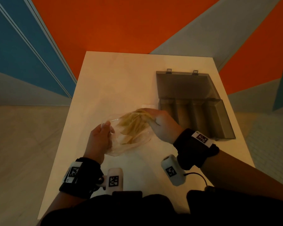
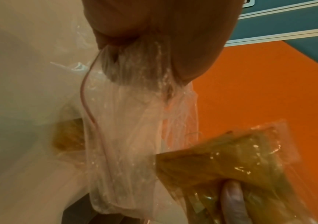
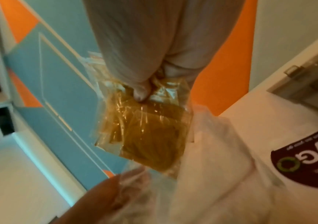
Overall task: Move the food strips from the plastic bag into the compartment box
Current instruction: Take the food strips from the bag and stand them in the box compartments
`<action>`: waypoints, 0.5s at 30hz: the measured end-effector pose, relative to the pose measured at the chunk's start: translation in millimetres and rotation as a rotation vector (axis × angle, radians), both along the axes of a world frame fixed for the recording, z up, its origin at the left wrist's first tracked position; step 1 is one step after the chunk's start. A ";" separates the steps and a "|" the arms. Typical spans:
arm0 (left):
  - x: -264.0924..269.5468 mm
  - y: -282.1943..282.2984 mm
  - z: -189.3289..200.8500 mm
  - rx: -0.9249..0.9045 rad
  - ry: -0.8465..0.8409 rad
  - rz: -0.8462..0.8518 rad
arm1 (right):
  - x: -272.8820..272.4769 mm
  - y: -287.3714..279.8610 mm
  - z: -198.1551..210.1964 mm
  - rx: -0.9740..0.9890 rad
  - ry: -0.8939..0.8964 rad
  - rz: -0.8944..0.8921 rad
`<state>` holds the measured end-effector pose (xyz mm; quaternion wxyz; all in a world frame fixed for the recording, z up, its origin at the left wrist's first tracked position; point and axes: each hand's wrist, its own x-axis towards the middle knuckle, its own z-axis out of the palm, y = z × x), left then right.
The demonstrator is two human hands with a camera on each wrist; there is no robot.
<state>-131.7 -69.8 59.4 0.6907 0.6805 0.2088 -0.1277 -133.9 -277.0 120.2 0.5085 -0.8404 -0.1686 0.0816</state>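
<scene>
Over the middle of the white table point(image 1: 121, 79) I hold a clear plastic bag point(image 1: 129, 145). My left hand point(image 1: 103, 134) grips its bunched edge; the grip shows close up in the left wrist view, where the left hand point(image 2: 135, 45) has the bag point(image 2: 125, 136) hanging below it. My right hand point(image 1: 160, 123) pinches clear packets of yellow food strips point(image 1: 134, 124) at the bag's other end. In the right wrist view the strips point(image 3: 150, 133) hang from my right hand point(image 3: 144, 89), whose thumb presses on them. The grey compartment box point(image 1: 225, 118) stands open to the right, its compartments empty.
The box's lid point(image 1: 183, 84) lies back toward the far table edge, with two latches on top. A dark round label point(image 3: 307, 157) shows on white plastic near the bag. Bare tabletop lies left of the box and behind the bag. Wood floor and orange and blue walls surround the table.
</scene>
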 end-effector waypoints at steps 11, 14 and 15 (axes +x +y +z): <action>-1.9 11.1 -2.0 -0.032 0.003 0.006 | 6.1 -63.8 34.1 0.457 0.298 -0.542; -4.7 16.7 -3.0 -0.045 -0.006 -0.007 | 16.8 -115.3 15.1 0.163 0.332 -0.844; -5.9 17.8 -3.5 -0.041 -0.012 -0.016 | 20.7 -129.7 6.5 0.004 0.342 -0.881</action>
